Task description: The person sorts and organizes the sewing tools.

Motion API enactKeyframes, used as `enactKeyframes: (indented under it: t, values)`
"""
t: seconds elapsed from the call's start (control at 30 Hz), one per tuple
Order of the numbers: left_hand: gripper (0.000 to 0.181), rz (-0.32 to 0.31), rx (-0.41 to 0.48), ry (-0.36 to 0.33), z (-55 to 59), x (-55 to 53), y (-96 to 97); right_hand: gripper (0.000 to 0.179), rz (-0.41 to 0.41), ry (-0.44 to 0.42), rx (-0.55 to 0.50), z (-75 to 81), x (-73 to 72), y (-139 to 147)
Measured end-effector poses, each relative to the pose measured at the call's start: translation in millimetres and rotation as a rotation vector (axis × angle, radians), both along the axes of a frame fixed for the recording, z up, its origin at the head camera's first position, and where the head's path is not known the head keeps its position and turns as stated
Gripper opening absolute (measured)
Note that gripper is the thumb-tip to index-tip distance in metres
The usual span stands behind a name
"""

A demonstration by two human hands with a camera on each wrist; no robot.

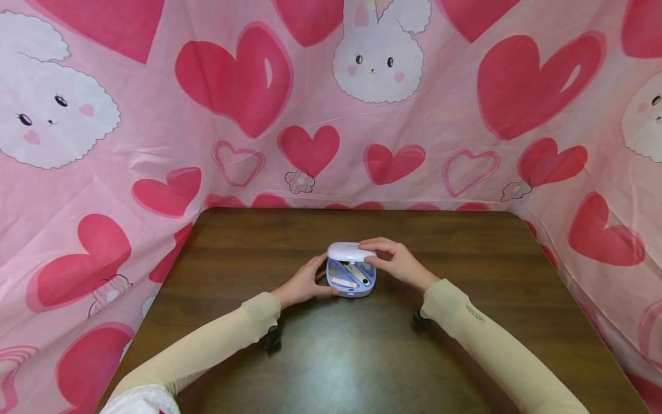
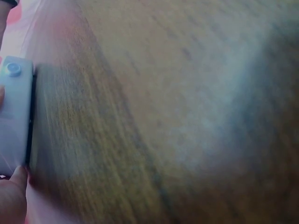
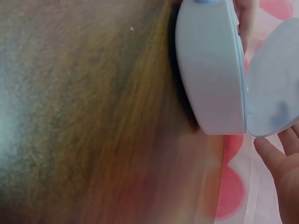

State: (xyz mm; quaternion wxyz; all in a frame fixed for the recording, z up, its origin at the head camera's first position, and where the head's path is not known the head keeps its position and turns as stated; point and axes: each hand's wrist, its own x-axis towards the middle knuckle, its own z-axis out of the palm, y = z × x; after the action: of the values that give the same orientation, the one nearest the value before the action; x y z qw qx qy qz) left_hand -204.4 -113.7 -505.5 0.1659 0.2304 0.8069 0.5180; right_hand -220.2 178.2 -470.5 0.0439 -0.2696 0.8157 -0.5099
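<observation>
A small white-and-lavender hinged case [image 1: 350, 292] sits on the table, its lid [image 1: 345, 251] tilted up partway. Under the lid, the lavender inside has slots with small items: a white stick-like piece [image 1: 358, 275] with a black dot and a pale pink patterned strip [image 1: 343, 283]. My left hand [image 1: 304, 285] grips the base from the left, thumb at the front corner. On the right, my right hand [image 1: 402, 263] holds the lid's edge between fingers and thumb. In the right wrist view, the lid [image 3: 275, 84] stands apart from the base [image 3: 212, 70] at its front edge.
The dark brown wooden table [image 1: 336, 356] extends around the case on all sides. A pink cloth [image 1: 439, 98] printed with hearts and rabbits hangs behind it and along both sides. Dark wrist devices [image 1: 272, 339] sit under the sleeves.
</observation>
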Motion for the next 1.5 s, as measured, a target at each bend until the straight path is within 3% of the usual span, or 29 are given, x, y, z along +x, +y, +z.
enactKeyframes:
  t: [0.4, 0.87, 1.5]
  values:
    - [0.102, -0.004, -0.007, 0.003, -1.3, -1.1, -1.2, 0.040, 0.028, 0.047, 0.031, -5.6, 8.4, 3]
    - [0.103, 0.007, -0.015, -0.012, -2.8, -1.1, -0.5, 0.061, 0.076, 0.024, 0.128, -10.0, 13.7, 6]
    - [0.103, 0.016, -0.004, -0.029, -1.4, 0.2, 0.3, 0.065, 0.116, 0.161, 0.266, -17.8, 19.4, 5]
